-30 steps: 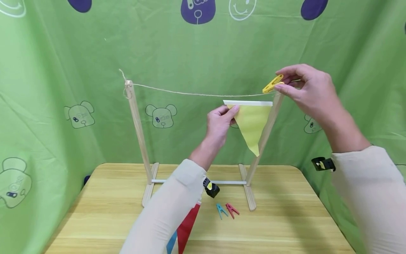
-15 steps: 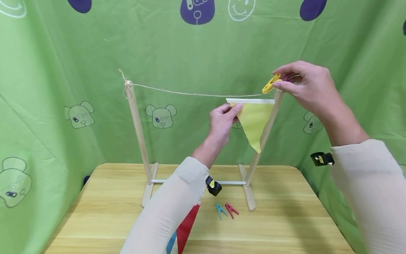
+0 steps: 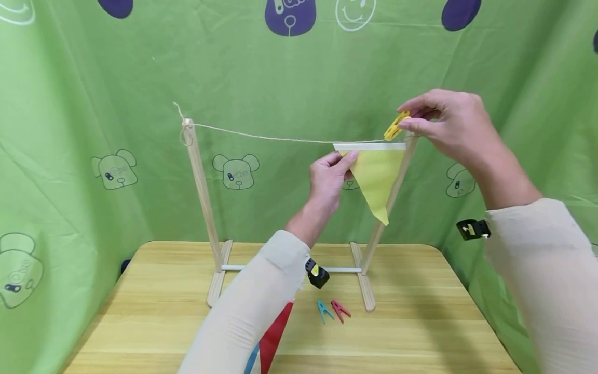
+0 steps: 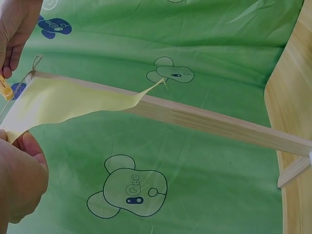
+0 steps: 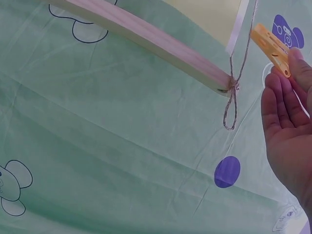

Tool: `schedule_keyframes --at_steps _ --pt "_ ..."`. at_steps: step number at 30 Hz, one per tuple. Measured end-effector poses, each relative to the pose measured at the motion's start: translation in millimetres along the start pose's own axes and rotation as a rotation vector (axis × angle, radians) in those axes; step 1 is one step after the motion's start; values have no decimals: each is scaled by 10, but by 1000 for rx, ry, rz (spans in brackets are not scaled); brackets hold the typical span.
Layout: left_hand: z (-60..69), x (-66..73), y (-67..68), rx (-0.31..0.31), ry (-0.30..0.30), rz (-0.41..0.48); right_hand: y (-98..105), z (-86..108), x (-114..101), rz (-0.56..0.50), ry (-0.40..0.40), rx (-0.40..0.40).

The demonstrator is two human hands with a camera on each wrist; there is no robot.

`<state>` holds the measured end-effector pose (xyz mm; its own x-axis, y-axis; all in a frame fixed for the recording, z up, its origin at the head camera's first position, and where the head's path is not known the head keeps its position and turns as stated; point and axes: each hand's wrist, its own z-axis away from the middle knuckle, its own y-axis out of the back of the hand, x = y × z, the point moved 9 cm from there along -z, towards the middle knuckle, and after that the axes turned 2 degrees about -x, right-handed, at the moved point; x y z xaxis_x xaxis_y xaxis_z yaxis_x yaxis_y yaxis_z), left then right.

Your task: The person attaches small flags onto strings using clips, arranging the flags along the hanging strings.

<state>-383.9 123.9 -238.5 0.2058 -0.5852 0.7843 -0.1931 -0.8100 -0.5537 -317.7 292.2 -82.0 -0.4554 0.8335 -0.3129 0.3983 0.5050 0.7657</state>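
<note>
Left hand (image 3: 328, 177) pinches yellow pennant (image 3: 377, 174), top edge left-to-right beside string (image 3: 261, 136); right hand (image 3: 452, 123) pinches clothespin (image 3: 393, 129) above right end.

A white-banded yellow pennant (image 3: 376, 176), a yellow clip (image 3: 394, 130), a blue clip (image 3: 324, 310) and a red clip (image 3: 339, 310) are standing out before me, while outlined bear heads (image 3: 236, 173) are patterning the green curtain (image 3: 280, 88).

A red triangular flag (image 3: 274, 337) and a blue triangular flag (image 3: 253, 359) are partly covered by the cream left sleeve (image 3: 254, 301) and cropped below; the top of the slim wooden post (image 3: 375, 241) is masked by the right hand (image 3: 448, 124).
</note>
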Motion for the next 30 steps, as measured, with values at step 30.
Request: schedule_keyframes --at_steps 30 --pt "-22 37 -65 12 -29 -4 -18 -54 7 73 11 -22"
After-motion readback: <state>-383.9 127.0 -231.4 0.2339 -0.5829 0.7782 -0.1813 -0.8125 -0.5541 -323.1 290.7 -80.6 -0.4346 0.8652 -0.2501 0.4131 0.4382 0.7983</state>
